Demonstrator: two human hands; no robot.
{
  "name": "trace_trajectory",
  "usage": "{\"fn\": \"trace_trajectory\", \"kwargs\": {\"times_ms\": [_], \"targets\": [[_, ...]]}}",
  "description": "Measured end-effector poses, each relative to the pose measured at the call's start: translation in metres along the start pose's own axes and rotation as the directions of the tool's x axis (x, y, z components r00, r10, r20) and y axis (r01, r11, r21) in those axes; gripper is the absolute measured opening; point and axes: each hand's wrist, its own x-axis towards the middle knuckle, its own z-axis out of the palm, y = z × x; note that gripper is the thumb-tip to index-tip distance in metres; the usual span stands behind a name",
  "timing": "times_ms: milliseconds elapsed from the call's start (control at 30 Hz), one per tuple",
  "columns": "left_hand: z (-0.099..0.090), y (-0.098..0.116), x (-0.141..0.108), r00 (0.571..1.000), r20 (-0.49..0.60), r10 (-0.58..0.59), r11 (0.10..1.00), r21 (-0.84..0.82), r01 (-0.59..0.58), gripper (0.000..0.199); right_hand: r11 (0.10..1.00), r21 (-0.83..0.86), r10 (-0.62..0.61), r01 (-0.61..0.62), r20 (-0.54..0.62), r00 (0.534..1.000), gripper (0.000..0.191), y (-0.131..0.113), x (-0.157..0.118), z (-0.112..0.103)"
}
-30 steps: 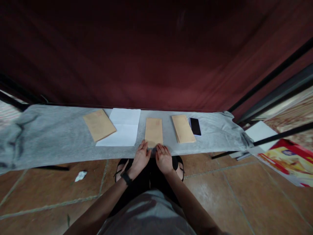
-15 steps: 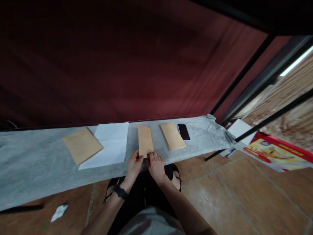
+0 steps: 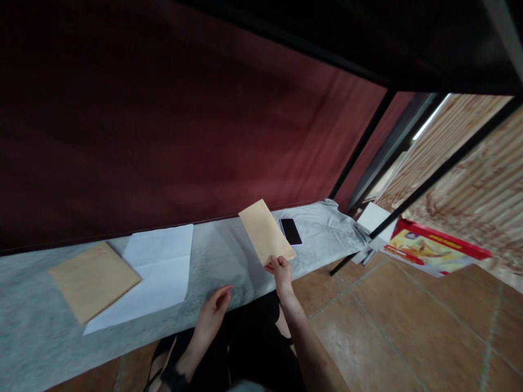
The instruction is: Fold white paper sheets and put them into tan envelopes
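My right hand (image 3: 281, 272) pinches the near end of a brown paper envelope (image 3: 265, 228). This envelope is over the spot of the right-hand envelope pile and covers it, so I cannot tell how far it is from the pile. My left hand (image 3: 214, 307), loosely curled with nothing seen in it, is at the table's front edge. To its left, a stack of brown envelopes (image 3: 96, 277) partly covers white paper sheets (image 3: 161, 261). Just right of the held envelope lies a dark-screened phone (image 3: 291, 231).
A grey cloth (image 3: 24, 321) covers the long narrow table. Behind it hangs a dark red curtain (image 3: 183, 152). Black frame posts (image 3: 362, 147) rise at the right, near a red and yellow box (image 3: 433, 247) by the tiled floor (image 3: 368, 326).
My right hand has carried the envelope from the middle to the right-hand pile. My left hand has let go of it. The view has turned to the right.
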Motion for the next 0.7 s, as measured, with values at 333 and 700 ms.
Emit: {"fn": "trace_trajectory", "kwargs": {"times_ms": [333,700], "targets": [[0.0,-0.015,-0.008,0.997,-0.006,0.077,0.997,0.032,-0.076,0.044,0.973,0.152,0.188,-0.174,-0.083,0.979,0.043,0.009,0.013,-0.028],[-0.002,-0.011,-0.014,0.993,-0.001,0.12,0.992,0.036,-0.12,0.038,0.968,0.07,0.243,-0.239,-0.055,0.968,0.04,0.006,0.016,-0.03]]}}
